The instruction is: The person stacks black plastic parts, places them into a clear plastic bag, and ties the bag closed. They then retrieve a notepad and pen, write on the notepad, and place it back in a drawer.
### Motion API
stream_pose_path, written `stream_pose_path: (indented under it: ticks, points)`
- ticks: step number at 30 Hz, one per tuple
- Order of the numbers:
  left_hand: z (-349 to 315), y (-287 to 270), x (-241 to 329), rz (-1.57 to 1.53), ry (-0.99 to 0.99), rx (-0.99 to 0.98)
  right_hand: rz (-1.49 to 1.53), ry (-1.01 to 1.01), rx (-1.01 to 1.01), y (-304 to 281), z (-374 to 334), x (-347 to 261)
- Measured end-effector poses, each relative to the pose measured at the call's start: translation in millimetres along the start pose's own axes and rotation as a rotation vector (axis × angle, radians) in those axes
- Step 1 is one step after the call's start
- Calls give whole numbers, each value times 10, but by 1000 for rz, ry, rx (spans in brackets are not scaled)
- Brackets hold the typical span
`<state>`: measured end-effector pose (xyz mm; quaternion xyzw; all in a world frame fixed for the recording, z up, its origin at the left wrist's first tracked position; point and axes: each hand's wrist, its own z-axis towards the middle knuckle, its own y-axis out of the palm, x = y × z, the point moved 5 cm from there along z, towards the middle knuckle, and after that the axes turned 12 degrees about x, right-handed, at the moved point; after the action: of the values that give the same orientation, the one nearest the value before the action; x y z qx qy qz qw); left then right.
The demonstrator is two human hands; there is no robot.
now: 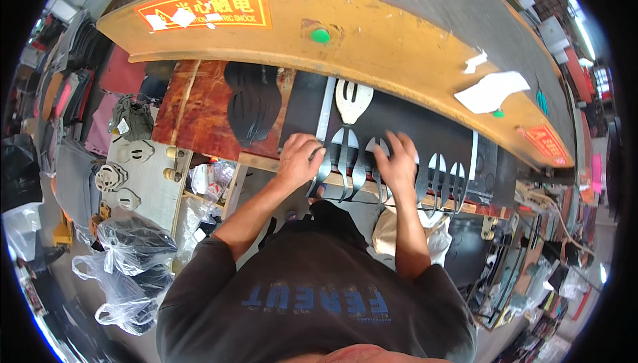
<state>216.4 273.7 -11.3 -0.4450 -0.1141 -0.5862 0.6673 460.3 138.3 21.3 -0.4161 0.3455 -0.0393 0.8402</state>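
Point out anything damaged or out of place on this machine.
Two things stand out on the yellow beam. The warning label at its left has white patches breaking up its print, so it looks damaged. Toward the right, an irregular white scrap sits askew over the beam's edge.
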Motion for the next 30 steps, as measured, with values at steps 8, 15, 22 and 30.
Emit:
stream_pose_path:
  ticks: [8, 15, 22, 30]
  points:
    - [-634, 42, 409, 71, 241, -99, -279, -38, -67, 1051, -114, -938]
    - [-1113, -413, 859, 140, 157, -194, 895, 647, -162, 344, -617, -432]
    - [-869, 60, 1253, -231, -145, -522, 964, 646, -215, -71, -967, -400]
    - [-947, -767, 463, -193, -195, -217, 1198, 667, -297, -115, -1012, -375]
